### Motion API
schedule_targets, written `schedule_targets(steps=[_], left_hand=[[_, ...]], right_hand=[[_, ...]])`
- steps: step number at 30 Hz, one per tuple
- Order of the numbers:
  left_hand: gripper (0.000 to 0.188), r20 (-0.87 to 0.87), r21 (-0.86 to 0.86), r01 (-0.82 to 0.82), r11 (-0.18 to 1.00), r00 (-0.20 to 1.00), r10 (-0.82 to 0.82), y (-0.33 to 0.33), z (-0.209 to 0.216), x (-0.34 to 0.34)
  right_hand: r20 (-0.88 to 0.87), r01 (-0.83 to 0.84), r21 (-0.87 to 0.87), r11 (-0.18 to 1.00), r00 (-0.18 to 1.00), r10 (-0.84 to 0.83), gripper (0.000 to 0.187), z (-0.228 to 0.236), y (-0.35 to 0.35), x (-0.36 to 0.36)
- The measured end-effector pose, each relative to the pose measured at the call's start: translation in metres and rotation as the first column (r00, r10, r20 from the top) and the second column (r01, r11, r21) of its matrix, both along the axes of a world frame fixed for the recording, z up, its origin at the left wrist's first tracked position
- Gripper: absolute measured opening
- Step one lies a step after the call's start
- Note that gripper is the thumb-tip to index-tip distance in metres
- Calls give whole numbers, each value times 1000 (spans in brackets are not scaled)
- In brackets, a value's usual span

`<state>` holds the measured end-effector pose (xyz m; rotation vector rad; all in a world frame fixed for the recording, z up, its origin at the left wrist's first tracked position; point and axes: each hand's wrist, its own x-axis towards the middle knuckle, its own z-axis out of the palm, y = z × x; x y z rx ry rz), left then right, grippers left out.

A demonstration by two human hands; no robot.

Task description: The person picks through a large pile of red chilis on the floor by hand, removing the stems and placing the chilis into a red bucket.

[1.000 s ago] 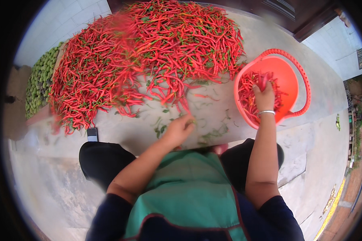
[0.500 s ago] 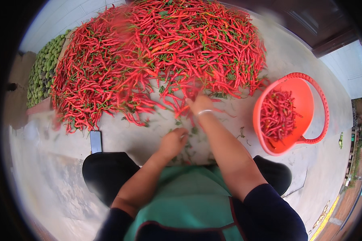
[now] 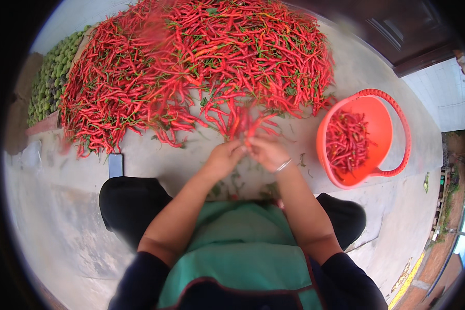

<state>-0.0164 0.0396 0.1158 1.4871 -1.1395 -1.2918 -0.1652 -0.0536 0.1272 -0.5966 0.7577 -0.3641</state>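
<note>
My left hand (image 3: 226, 158) and right hand (image 3: 268, 153) meet just short of the near edge of a big heap of red chili peppers (image 3: 253, 62) with green stems. The right fingers are closed round a red chili pepper (image 3: 249, 139), partly hidden and blurred. My left fingertips are pinched together against the right ones; what lies between them is hidden. A few loose chilies stick out of the heap right beyond both hands. Bits of green stem and leaf (image 3: 236, 181) are scattered on the floor beneath my wrists.
To the right stands a red plastic basket (image 3: 386, 142) with a tall handle, partly filled with chilies (image 3: 349, 142). A phone (image 3: 115, 165) lies by my left knee. Green round produce (image 3: 54, 75) is piled at the far left. A dark door (image 3: 398, 31) is at the upper right.
My right hand has drawn back from the heap's edge toward me with a chili pepper. The left hand has moved slightly forward and right to meet it. The whole view has shifted a little.
</note>
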Motion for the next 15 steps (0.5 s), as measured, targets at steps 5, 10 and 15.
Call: schedule_targets(steps=[5, 10, 15], left_hand=[[16, 415, -211, 23, 977, 907, 68, 23, -2, -15], [18, 404, -31, -109, 994, 908, 112, 26, -34, -18], [16, 268, 187, -32, 982, 963, -20, 26, -52, -8]], right_hand=[[-96, 27, -130, 991, 995, -39, 13, 1, 34, -14], [-375, -2, -769, 639, 812, -448, 14, -11, 30, -30], [-804, -613, -594, 521, 450, -389, 25, -38, -25, -67]])
